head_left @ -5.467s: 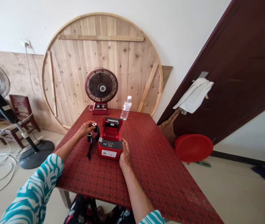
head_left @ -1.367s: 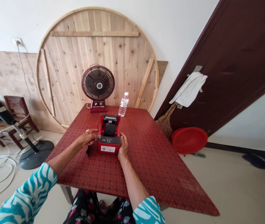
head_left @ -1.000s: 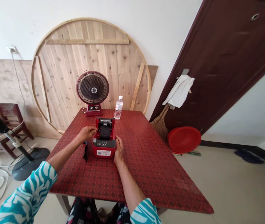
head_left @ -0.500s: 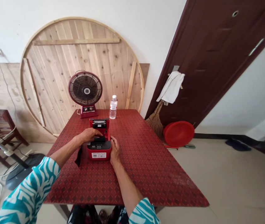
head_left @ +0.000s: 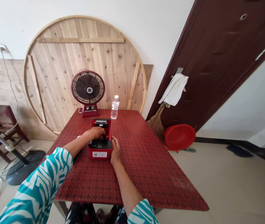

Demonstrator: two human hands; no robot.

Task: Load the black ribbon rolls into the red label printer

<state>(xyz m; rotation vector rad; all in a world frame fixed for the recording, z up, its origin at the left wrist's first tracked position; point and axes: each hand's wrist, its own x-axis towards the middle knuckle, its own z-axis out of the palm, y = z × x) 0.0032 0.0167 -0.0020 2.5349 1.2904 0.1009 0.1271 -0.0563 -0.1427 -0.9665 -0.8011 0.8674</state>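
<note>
A small red and black device, like a printer, stands on the red patterned table with its lid raised. A white label is on its front. My left hand reaches into the open compartment from the left, and its fingertips are hidden inside, so what they may hold cannot be seen. Against the right side of the device rests my right hand, its fingers along the red casing, steadying it.
A dark red fan and a clear water bottle stand at the table's far side. A large round wooden board leans on the wall. Right of the table are a broom and a red basin.
My left hand has moved right and deeper into the open compartment. The dark strap left of the device is now mostly hidden behind my left forearm. The view has shifted slightly.
</note>
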